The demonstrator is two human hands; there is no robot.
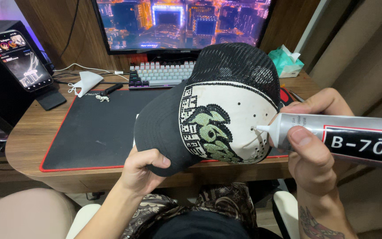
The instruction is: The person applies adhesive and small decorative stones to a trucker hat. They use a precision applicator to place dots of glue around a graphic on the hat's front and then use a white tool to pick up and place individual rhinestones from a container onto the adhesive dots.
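My right hand is closest to my eyes, fingers wrapped tight around a silver glue tube with a black label, thumb pressed on top. Its white nozzle tip touches the white front panel of the cap, just right of the green sequinned design. My left hand grips the black brim from below, thumb curled over the edge, holding the cap tilted up between the desk and my lap.

I judge I'm at the gluing step: laying a dot of adhesive on the panel, near the small stones along its lower right edge. The next move, as I see it, calls for a gentle squeeze and a steady tip, so the glue stays a small bead and doesn't smear across the white cloth or the sequins; the left hand must keep the cap from rocking.

Beyond the cap lies a wooden desk carrying a black mat with red edging. On it sit a pale keyboard, a white face mask and a small keychain. A phone on a stand glows at left, a monitor shows a night city scene, and a teal tissue pack rests at right.
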